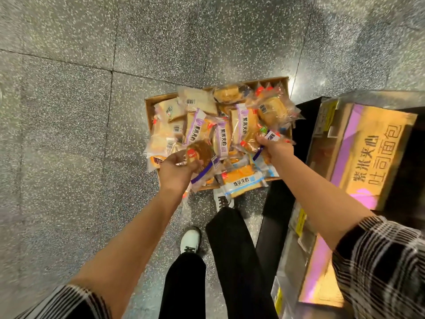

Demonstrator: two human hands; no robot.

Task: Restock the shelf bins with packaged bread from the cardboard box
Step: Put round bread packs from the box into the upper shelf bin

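We see the open brown cardboard box (149, 107) on the speckled grey floor (69, 111), heaped with clear-wrapped bread packets. Left hand (176, 171) grips a purple-striped brown loaf packet (200, 153); right hand (274, 147) grips a crinkled clear bread packet (251, 140) above the heap.

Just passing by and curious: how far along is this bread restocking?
Early, it seems. The brown cardboard box on the floor is heaped with clear-wrapped bread packets. The left hand grips a brown sliced loaf packet; the right hand grips another orange-labelled packet. The shelf bins' filling isn't visible.
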